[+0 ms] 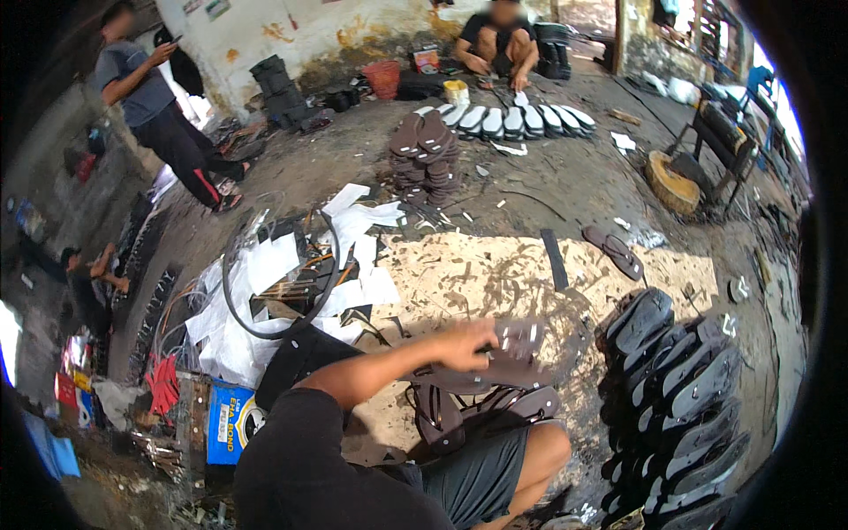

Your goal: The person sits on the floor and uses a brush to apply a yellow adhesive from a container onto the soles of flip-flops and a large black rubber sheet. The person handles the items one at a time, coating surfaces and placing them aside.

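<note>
My left arm reaches across to the right, and my left hand (466, 345) is over the pale sheet (459, 283) on the floor. Its fingers are smeared by motion. Right beside them is a blurred brown sandal (519, 338); whether the fingers grip it I cannot tell. Below the hand lie several brown thong sandals, one (437, 417) with its sole up front near my knee and another (534, 404) to its right. My right hand does not show.
Black sandals (676, 371) are piled at the right. White papers (269, 265) and a black hoop (227, 291) lie left, near a blue container (231, 422). Farther off are stacked brown sandals (424, 146), a white-topped sandal row (521, 122), a crouching person (499, 44) and a standing person (146, 88).
</note>
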Demonstrator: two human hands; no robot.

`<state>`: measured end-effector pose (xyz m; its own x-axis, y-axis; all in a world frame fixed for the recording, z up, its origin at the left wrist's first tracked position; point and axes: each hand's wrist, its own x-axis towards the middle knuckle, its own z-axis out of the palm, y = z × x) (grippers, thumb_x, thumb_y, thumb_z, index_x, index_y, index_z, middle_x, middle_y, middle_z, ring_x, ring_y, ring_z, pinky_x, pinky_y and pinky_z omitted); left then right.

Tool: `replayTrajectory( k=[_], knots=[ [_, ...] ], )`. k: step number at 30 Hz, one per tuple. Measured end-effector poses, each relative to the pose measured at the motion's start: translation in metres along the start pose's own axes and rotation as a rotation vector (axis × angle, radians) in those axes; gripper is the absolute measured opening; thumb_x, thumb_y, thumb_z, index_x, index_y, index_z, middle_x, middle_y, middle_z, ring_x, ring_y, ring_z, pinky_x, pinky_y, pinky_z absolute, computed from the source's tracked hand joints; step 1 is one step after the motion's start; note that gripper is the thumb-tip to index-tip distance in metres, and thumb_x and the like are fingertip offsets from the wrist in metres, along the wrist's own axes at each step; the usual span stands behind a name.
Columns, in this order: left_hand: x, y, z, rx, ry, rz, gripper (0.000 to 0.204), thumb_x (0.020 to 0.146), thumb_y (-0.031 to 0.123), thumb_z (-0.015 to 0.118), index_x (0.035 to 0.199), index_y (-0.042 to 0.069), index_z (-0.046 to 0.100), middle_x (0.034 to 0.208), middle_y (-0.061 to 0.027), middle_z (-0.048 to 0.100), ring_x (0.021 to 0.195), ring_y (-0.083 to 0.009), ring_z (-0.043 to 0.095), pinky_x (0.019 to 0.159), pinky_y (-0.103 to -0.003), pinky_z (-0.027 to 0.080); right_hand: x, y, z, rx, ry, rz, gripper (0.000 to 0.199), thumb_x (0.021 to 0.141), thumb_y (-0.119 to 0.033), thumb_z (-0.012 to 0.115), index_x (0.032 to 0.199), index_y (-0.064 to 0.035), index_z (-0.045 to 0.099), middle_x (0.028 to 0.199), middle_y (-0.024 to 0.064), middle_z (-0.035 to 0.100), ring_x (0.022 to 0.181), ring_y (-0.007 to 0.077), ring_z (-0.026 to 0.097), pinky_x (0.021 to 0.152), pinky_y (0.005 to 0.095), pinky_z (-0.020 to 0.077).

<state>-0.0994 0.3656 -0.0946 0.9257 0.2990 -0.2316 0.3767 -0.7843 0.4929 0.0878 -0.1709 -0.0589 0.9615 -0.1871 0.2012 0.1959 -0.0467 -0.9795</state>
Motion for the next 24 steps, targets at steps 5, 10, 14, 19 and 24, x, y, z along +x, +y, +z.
replayTrajectory(
  k=[5,10,14,19,24],
  knots=[
    [0.002,0.029,0.084,0.057,-0.06,-0.049,0.079,0.1,0.072,0.031,0.163,0.025,0.023,0.169,-0.0215,0.008,0.157,-0.041,0.002,0.123,-0.061,0.005,-0.001,-0.005,0.02,-0.198,0.234,0.127,0.051,0.098,-0.039,0.068,0.12,0.0069,0.066,0.111,0.0174,0.069,0.092,0.0251,0.066,0.08,0.0381,0.0559],
    [0.057,0.0,0.044,0.046,0.623,0.132,0.021,0.1,0.021,0.058,0.116,0.008,0.064,0.126,-0.0156,0.063,0.124,-0.0339,0.056,0.113,-0.047,0.037,0.014,0.013,-0.034,-0.117,0.244,0.369,0.046,0.1,-0.037,0.066,0.122,0.0037,0.067,0.11,0.016,0.07,0.09,0.0236,0.067,0.075,0.0392,0.0565],
    [0.169,-0.031,-0.006,-0.741,0.517,-0.014,0.066,0.109,0.055,0.035,0.077,0.004,0.062,0.074,-0.0057,0.061,0.075,-0.0189,0.064,0.08,-0.039,0.05,0.003,-0.012,-0.076,-0.374,0.356,0.284,0.05,0.103,-0.038,0.063,0.125,0.0069,0.063,0.112,0.0098,0.068,0.101,0.0182,0.061,0.09,0.0352,0.0493],
    [0.372,0.064,-0.025,-0.305,0.302,-0.086,0.058,0.096,0.06,0.059,0.097,0.006,0.077,0.086,-0.0117,0.071,0.088,-0.0258,0.069,0.084,-0.041,0.05,-0.036,-0.025,-0.136,-0.394,0.565,0.19,0.046,0.105,-0.035,0.06,0.126,0.0058,0.062,0.116,0.0087,0.066,0.106,0.017,0.061,0.097,0.0332,0.0473],
    [0.506,0.027,0.009,0.193,0.501,0.084,0.074,0.087,0.031,0.075,0.149,0.007,0.044,0.149,-0.0202,0.049,0.14,-0.0385,0.044,0.117,-0.049,0.034,-0.055,-0.038,-0.142,-0.463,0.647,0.279,0.033,0.105,-0.025,0.059,0.121,0.0028,0.065,0.108,0.0035,0.065,0.098,0.0118,0.058,0.087,0.0303,0.0488]
  ],
)
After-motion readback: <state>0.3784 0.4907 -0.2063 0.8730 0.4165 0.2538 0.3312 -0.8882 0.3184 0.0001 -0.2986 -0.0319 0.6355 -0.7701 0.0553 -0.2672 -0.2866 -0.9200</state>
